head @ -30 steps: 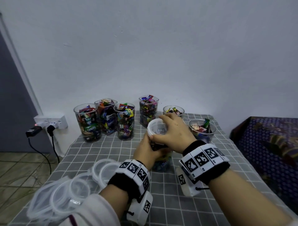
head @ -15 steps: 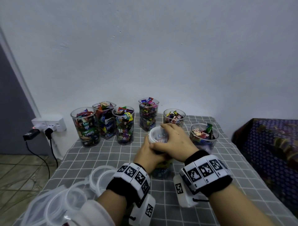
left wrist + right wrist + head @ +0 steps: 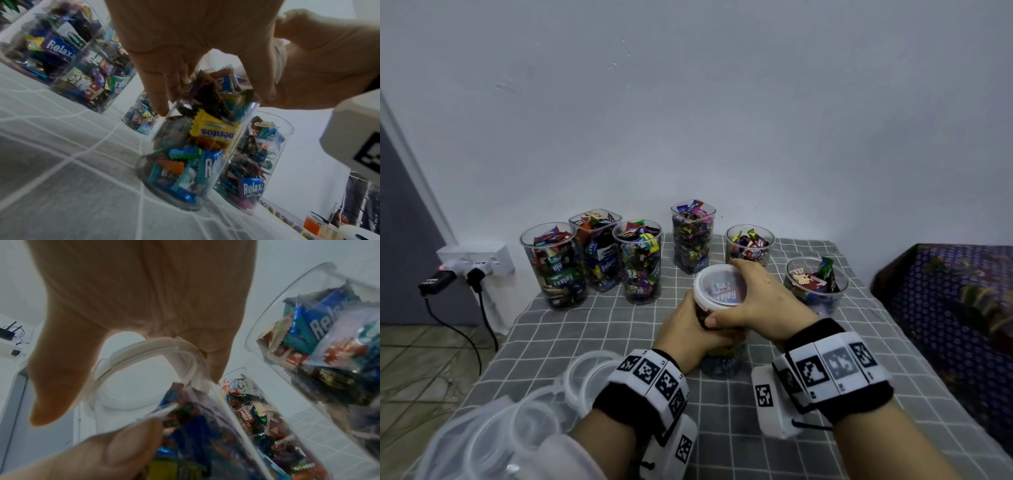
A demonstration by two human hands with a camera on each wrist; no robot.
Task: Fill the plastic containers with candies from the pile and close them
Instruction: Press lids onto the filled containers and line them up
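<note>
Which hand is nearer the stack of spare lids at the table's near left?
Left. The left hand grips the container just right of the spare lids; the right hand, on its lid, sits farther right.

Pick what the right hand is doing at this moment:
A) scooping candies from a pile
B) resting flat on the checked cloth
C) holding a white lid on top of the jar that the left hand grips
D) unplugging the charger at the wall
C: the right hand curls round the white lid atop the candy-filled jar, whose body the left hand grips.
</note>
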